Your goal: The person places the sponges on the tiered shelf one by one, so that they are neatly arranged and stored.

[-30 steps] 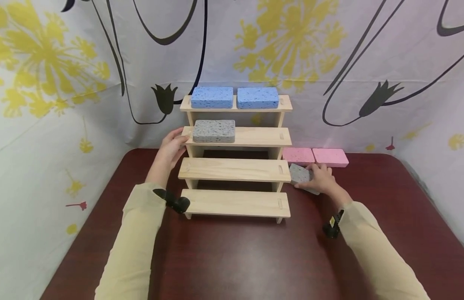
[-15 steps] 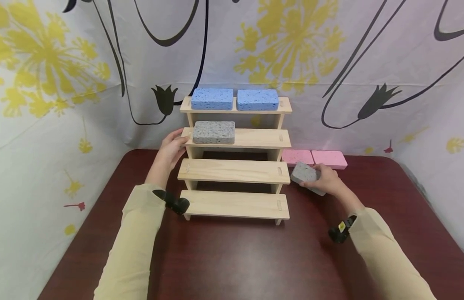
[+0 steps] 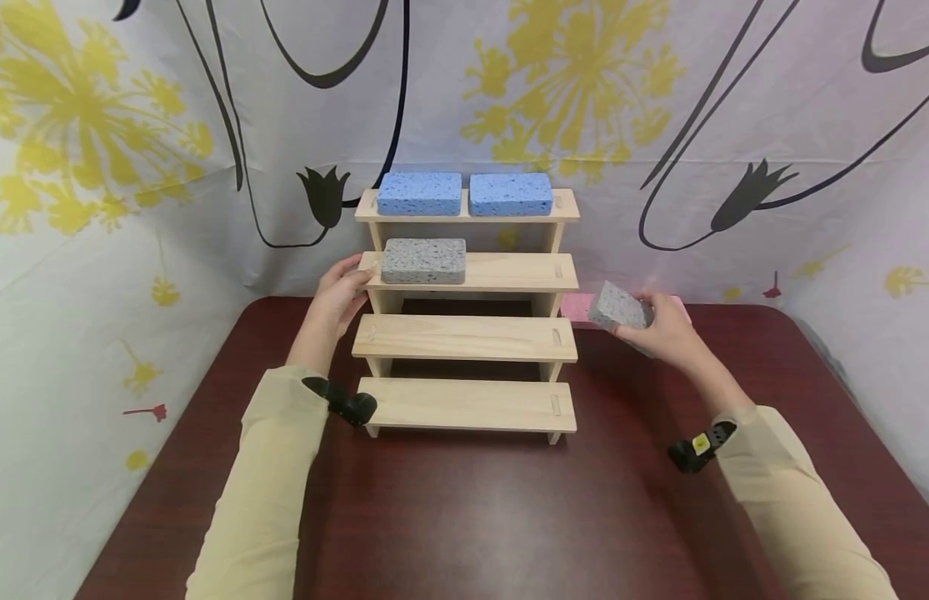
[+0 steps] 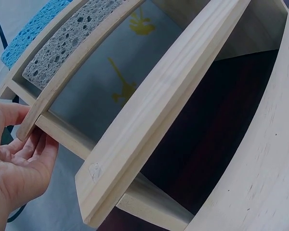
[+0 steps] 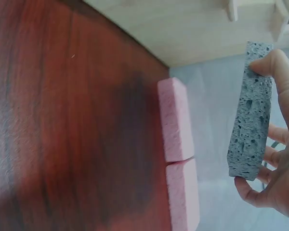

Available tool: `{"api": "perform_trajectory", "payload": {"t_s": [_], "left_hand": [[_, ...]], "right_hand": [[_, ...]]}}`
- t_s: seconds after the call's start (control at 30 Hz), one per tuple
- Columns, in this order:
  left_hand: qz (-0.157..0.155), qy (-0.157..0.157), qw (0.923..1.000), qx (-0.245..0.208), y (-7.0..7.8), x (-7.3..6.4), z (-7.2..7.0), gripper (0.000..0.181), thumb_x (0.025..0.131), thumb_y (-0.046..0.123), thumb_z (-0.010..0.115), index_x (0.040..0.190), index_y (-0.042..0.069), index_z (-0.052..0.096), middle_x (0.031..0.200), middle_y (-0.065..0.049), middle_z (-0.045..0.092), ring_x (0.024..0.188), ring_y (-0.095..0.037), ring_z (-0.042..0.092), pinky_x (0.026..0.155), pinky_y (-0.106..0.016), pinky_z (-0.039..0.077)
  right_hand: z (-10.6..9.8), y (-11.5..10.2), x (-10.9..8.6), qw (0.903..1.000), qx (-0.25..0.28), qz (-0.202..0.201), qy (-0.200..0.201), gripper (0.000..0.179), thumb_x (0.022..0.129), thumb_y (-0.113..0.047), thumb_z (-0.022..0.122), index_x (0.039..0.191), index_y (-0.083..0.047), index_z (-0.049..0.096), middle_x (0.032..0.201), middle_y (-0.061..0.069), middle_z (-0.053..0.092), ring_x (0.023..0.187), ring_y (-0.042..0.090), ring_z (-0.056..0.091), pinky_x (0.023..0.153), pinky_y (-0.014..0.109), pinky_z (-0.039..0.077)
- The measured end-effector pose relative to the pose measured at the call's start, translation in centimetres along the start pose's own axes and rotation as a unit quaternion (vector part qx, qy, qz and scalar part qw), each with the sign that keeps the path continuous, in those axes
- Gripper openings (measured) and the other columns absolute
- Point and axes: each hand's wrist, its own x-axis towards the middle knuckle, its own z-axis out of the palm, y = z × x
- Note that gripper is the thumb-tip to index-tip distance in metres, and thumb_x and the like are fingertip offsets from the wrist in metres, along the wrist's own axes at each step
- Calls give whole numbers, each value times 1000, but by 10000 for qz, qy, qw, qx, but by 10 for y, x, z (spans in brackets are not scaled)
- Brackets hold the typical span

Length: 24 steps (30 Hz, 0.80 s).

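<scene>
A wooden four-step rack (image 3: 464, 337) stands on the dark red table (image 3: 509, 517). Two blue sponges (image 3: 419, 193) (image 3: 511, 194) lie on its top step and one grey sponge (image 3: 423, 261) (image 4: 72, 41) on the step below. My left hand (image 3: 342, 293) (image 4: 19, 163) holds the left end of that second step. My right hand (image 3: 662, 329) (image 5: 274, 163) grips a second grey sponge (image 3: 618, 307) (image 5: 250, 115), lifted off the table to the right of the rack. Two pink sponges (image 5: 176, 120) (image 5: 183, 197) lie end to end on the table under it, mostly hidden in the head view.
Printed fabric walls (image 3: 134, 167) close in the table at the back and both sides. The two lower steps (image 3: 467, 406) of the rack carry nothing. Bare tabletop lies in front of the rack.
My right hand has lifted the grey sponge off the table and carried it up and back, over the pink sponges. The left hand has stayed on the rack.
</scene>
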Motion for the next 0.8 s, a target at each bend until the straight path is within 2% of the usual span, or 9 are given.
{"api": "perform_trajectory", "payload": {"t_s": [0.27, 0.4, 0.53, 0.8], "left_hand": [[-17, 14, 10000, -8, 0, -1, 0, 57, 93, 10, 46, 145, 17, 25, 147, -9, 31, 133, -20, 35, 112, -28, 30], [24, -19, 10000, -65, 0, 1, 1, 57, 93, 9, 46, 145, 16, 25, 147, -10, 30, 133, -20, 35, 112, -28, 30], [-21, -1, 10000, -46, 1, 2, 2, 57, 93, 10, 46, 145, 16, 25, 148, -9, 30, 133, -19, 35, 112, -27, 30], [-49, 5, 10000, -67, 1, 1, 1, 57, 93, 10, 46, 145, 16, 24, 148, -9, 29, 133, -19, 35, 112, -27, 30]], "right_hand": [[-15, -27, 2, 9988, 397, -37, 290, 69, 79, -29, 63, 133, 5, 36, 127, 28, 41, 110, 40, 38, 88, 59, 38], [-21, -39, 5, 9968, 550, -171, 562, 68, 77, -25, 63, 134, 1, 38, 129, 25, 42, 112, 38, 39, 91, 57, 35], [-22, -53, 8, 9935, 599, -480, 846, 66, 75, -23, 64, 134, -2, 42, 130, 24, 44, 114, 38, 41, 91, 55, 35], [-17, -81, 18, 9902, 475, -862, 992, 65, 70, -20, 68, 129, -5, 48, 126, 20, 50, 112, 35, 44, 89, 50, 36]]}}
